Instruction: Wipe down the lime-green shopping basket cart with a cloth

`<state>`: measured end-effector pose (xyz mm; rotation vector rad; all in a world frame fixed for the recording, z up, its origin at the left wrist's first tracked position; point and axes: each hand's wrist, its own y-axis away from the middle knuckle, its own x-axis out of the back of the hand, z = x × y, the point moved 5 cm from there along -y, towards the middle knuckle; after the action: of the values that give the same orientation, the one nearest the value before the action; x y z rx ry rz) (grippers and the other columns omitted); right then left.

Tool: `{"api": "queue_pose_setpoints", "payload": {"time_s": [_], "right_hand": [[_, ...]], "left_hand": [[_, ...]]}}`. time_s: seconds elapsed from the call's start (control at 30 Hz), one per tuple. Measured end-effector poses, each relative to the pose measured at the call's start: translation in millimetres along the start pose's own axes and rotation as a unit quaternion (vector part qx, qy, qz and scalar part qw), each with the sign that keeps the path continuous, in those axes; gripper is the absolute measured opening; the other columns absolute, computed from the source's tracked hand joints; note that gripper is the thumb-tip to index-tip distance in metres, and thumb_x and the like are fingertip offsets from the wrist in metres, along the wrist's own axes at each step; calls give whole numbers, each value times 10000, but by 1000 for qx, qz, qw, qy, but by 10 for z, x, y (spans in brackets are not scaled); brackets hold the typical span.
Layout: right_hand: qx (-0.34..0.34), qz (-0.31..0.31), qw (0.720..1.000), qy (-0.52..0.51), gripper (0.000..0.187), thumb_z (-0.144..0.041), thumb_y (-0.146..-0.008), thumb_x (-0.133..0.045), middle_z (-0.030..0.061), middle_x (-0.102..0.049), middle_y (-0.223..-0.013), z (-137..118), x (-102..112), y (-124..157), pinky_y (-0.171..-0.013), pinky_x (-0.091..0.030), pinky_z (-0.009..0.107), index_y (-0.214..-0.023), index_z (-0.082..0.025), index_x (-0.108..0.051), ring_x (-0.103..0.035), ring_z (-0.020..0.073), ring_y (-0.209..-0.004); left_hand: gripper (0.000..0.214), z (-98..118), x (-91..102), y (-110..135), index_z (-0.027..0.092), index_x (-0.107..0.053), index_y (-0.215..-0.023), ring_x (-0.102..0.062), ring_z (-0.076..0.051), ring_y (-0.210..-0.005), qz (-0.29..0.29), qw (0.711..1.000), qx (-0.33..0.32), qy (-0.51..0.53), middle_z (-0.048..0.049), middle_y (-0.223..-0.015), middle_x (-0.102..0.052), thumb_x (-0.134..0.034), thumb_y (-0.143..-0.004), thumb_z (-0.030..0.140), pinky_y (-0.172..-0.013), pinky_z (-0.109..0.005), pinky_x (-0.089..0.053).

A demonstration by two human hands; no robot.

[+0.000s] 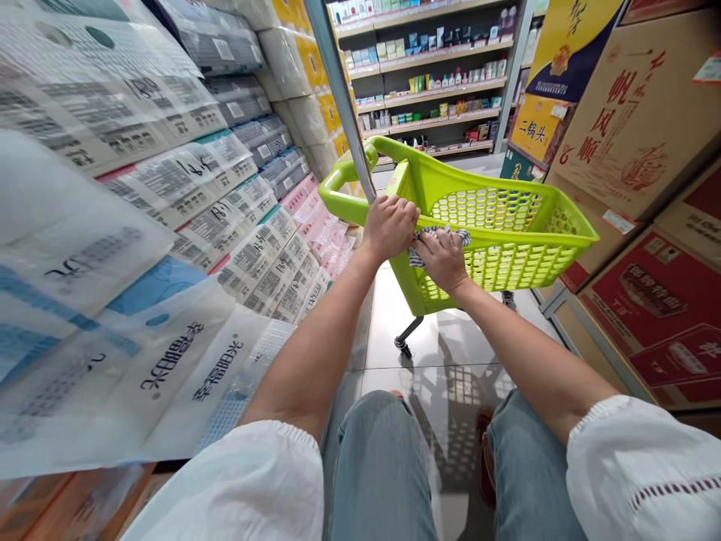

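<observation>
A lime-green shopping cart (507, 259) with perforated plastic sides stands in front of me. My left hand (391, 225) is closed over its near rim, right at the foot of a tall metal pole (343, 98). Just beside it, my right hand (442, 259) presses a bunched black-and-white striped cloth (459, 235) against the cart's near side. Part of the cloth is hidden under the fingers. The cart's handle (346, 180) lies beyond my left hand. The basket's floor is mostly hidden by its near wall.
On the left, plastic-wrapped paper packs (197, 361) are stacked high along the aisle. Cardboard cartons (642, 113) and red boxes (659, 300) line the right side. Shelves (433, 94) of small bottles and boxes stand at the back. A cart wheel (404, 349) rests on the tiled floor.
</observation>
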<state>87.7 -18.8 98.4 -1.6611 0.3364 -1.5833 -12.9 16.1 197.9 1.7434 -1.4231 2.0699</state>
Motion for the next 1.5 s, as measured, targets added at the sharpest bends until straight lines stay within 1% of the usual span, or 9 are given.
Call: {"api": "queue_pose_setpoints", "payload": {"time_s": [0.2, 0.43, 0.53, 0.73, 0.93, 1.07, 1.2, 1.37, 1.5], "right_hand": [[52, -75, 996, 13, 342, -193, -957, -313, 109, -636, -1105, -159, -116, 214, -808, -294, 408, -1060, -188, -639, -482, 249, -976], [-10, 54, 998, 19, 352, -231, -962, -352, 85, -579, -1275, -31, 92, -75, -905, -245, 447, -1242, -250, -564, -420, 289, -1140], [-10, 34, 999, 10, 346, -228, -952, -373, 82, -593, -1255, -37, 25, -9, -889, -250, 433, -1231, -258, -574, -431, 282, -1119], [29, -80, 996, 4, 297, -259, -908, -444, 107, -637, -1121, -72, -40, 193, -781, -271, 386, -1144, -207, -616, -462, 257, -990], [51, -20, 998, 19, 322, -268, -922, -415, 81, -601, -1219, 109, 240, 134, -835, -253, 398, -1188, -234, -593, -443, 256, -1030], [60, 0, 998, 18, 342, -251, -919, -415, 77, -598, -1226, 93, 246, 117, -854, -245, 402, -1219, -241, -578, -436, 261, -1060], [22, -3, 1000, 12, 342, -285, -905, -443, 91, -603, -1209, 68, 107, 138, -842, -250, 400, -1210, -220, -584, -434, 270, -1056], [8, -33, 999, -2, 346, -371, -866, -518, 106, -629, -1118, 93, -14, 190, -780, -262, 378, -1147, -195, -615, -451, 263, -985], [25, -10, 1000, 0, 305, -325, -905, -470, 89, -630, -1157, 151, 95, 148, -819, -259, 388, -1153, -216, -610, -451, 259, -1009]], "left_hand": [[464, -28, -2, 7, 147, -584, -893, -560, -239, -956, -6, 996, -23, -81, -117, -903, -630, -225, -983, 427, -917, -404, -342], [444, -8, 34, 54, 145, -586, -868, -559, -231, -918, 4, 994, -30, -109, -107, -860, -623, -220, -991, 362, -891, -395, -339], [434, -23, 40, 59, 144, -586, -874, -559, -232, -923, 2, 994, -30, -105, -107, -869, -625, -227, -991, 359, -889, -394, -337], [419, -74, 66, 63, 149, -598, -877, -568, -231, -938, 0, 996, -20, -89, -110, -893, -643, -259, -985, 370, -908, -395, -336], [418, -58, 167, 64, 137, -647, -838, -600, -238, -887, -6, 994, 32, -109, -125, -852, -673, -296, -958, 328, -888, -407, -358], [413, 77, 70, 7, 118, -677, -838, -610, -249, -885, -20, 992, 58, -110, -150, -887, -685, -323, -942, 304, -878, -420, -359], [464, 166, -105, 3, 135, -684, -835, -595, -251, -905, -24, 993, 53, -98, -140, -873, -685, -279, -964, 321, -875, -425, -352], [459, 85, -163, 33, 166, -673, -851, -567, -233, -913, -10, 996, 33, -86, -112, -868, -677, -278, -973, 364, -884, -410, -347], [446, 38, -135, 60, 167, -666, -854, -556, -235, -926, -1, 997, 35, -69, -110, -873, -671, -288, -971, 373, -902, -418, -340]]}}
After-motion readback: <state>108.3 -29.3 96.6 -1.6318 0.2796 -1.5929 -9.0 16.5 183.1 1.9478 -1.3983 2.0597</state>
